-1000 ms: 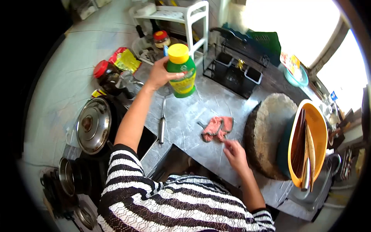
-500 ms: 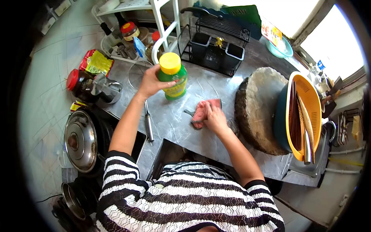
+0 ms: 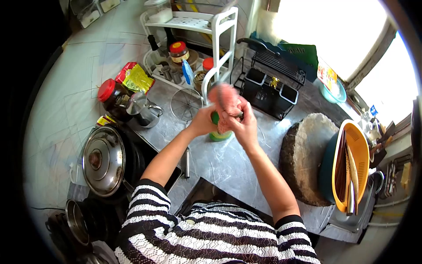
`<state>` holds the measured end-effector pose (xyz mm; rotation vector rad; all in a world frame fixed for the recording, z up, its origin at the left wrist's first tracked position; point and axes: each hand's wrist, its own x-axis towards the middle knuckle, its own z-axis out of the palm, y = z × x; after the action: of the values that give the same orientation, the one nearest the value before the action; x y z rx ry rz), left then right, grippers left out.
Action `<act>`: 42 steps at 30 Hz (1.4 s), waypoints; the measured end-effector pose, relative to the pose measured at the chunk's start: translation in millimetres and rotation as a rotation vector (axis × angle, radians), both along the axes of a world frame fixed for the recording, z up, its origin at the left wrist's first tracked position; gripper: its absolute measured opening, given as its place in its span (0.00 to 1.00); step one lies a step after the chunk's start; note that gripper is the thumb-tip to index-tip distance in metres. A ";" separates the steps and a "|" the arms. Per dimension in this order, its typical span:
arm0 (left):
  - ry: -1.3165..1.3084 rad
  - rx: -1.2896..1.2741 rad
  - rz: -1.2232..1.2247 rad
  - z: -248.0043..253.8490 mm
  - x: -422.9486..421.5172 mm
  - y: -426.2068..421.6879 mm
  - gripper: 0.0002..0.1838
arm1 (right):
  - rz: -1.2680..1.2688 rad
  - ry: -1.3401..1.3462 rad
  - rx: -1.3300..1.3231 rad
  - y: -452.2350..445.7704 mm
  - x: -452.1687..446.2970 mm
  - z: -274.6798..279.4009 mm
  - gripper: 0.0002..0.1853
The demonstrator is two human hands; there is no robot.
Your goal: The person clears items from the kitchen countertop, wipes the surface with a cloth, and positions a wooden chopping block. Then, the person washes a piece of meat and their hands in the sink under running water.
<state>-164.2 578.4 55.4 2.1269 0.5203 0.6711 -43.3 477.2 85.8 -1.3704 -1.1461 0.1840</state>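
Note:
My left hand (image 3: pixel 204 121) is closed around a green plastic bottle (image 3: pixel 221 135), held over the grey countertop (image 3: pixel 220 163). A pink cleaning cloth (image 3: pixel 225 102) with a dark edge covers the top of the bottle, so its yellow cap is hidden. My right hand (image 3: pixel 243 124) grips that cloth against the bottle, and part of the cloth is smeared by motion. Beside my left hand lies a wire skimmer (image 3: pixel 187 105), its metal handle (image 3: pixel 187 163) pointing toward me.
Right of my hands stands a thick round chopping block (image 3: pixel 307 154), with a yellow and teal basket (image 3: pixel 365 145) of utensils against it. A lidded pan (image 3: pixel 103 160) is at the left. Behind are a white shelf rack (image 3: pixel 222 31), a glass pitcher (image 3: pixel 144 110) and a black rack (image 3: pixel 268 94).
The cloth has come up off the countertop onto the bottle's top, carried by my right hand. Both hands are now together at the bottle. The camera view has shifted.

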 end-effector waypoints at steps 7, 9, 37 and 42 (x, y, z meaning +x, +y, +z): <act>0.027 -0.171 0.019 -0.4 -8.0 -2.7 0.33 | -0.138 0.302 -0.191 38.3 26.6 -15.5 0.09; -0.041 -0.176 0.023 -0.3 -6.9 1.0 0.33 | -0.109 0.436 -0.340 40.2 39.3 -45.0 0.17; -0.388 -0.430 0.310 54.4 -21.7 34.5 0.23 | 0.264 1.046 -0.532 7.6 24.5 -75.3 0.11; -0.447 -0.268 0.473 87.8 -47.4 70.6 0.25 | 0.133 0.983 -0.580 -0.1 40.7 -107.8 0.13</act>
<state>-211.6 649.0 143.2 1.5437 0.8155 1.2289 -2.7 477.2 -22.0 -1.4058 -0.3378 1.2141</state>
